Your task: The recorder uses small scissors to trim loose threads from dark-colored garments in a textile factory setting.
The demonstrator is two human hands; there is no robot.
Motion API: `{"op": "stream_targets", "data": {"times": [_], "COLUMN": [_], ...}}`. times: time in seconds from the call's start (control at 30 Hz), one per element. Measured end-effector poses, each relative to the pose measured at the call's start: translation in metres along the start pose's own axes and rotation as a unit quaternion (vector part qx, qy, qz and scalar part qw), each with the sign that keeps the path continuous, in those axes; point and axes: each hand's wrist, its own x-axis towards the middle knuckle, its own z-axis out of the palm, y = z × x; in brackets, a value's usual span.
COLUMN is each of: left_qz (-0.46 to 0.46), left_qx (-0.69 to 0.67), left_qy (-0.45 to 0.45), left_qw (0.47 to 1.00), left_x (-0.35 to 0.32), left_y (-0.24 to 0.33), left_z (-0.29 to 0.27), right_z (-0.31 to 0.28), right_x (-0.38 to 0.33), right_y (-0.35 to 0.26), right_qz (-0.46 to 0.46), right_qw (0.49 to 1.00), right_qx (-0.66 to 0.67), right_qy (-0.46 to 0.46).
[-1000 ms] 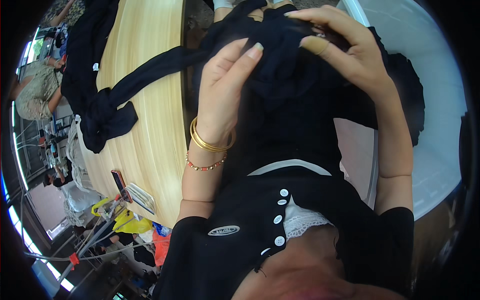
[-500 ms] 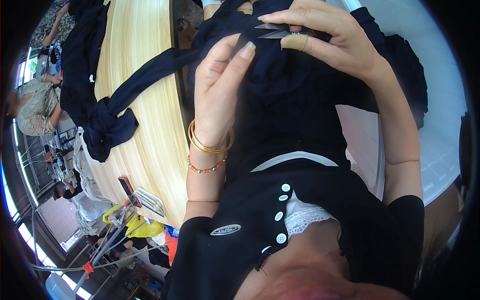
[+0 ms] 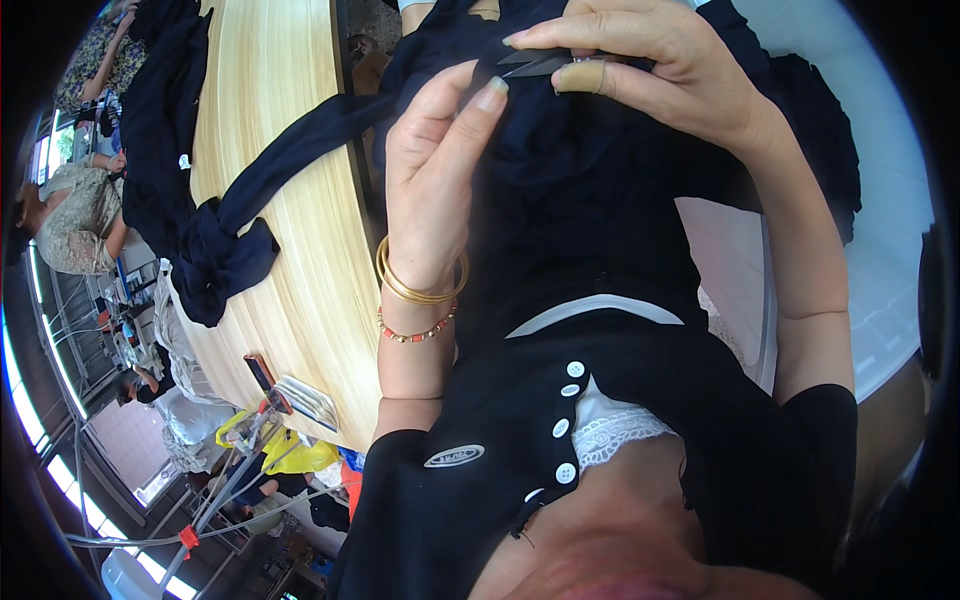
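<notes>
My right hand (image 3: 680, 75) grips a pair of small thread snips (image 3: 530, 66), their dark blades only slightly apart. A tan covering wraps its thumb. The blade tips are right beside the fingertips of my left hand (image 3: 430, 165), whose thumb and forefinger pinch an edge of a dark navy garment (image 3: 560, 140). Whether a thread lies between the blades is too small to tell. The garment spreads over my lap and beyond both hands. Gold bangles and a beaded bracelet circle my left wrist.
At left stands a light wooden table (image 3: 300, 290) bearing more navy garments (image 3: 165, 170) and a sleeve-like strip (image 3: 300, 150). A phone-like dark object (image 3: 260, 372) lies at its near edge. A white plastic surface (image 3: 875, 300) is at right. Other people (image 3: 80, 220) work farther left.
The snips' blades have come closer together and shifted slightly left, toward my left fingertips. My left hand keeps its pinch on the garment, nearly in place.
</notes>
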Motion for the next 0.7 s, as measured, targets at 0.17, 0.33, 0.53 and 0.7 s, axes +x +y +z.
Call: {"op": "stream_targets", "data": {"times": [0.17,0.33,0.53,0.7], "left_qz": [0.001,0.001,0.002,0.101], "left_qx": [0.004,0.003,0.018,0.276], "left_qy": [-0.003,0.008,-0.001,0.057], "left_qw": [1.0,1.0,1.0,0.954], "left_x": [0.0,0.0,0.001,0.003], "left_y": [-0.002,-0.002,0.0,0.04], "left_z": [0.002,0.004,-0.002,-0.03], "right_z": [-0.003,-0.001,0.002,-0.004], "right_x": [-0.004,-0.003,0.001,0.004], "right_y": [0.0,0.0,-0.001,-0.011], "right_qz": [0.014,0.032,0.024,0.029], "right_qw": [1.0,0.999,0.999,0.994], "right_qx": [0.019,0.035,0.024,0.043], "right_qy": [0.0,0.001,0.004,0.098]}}
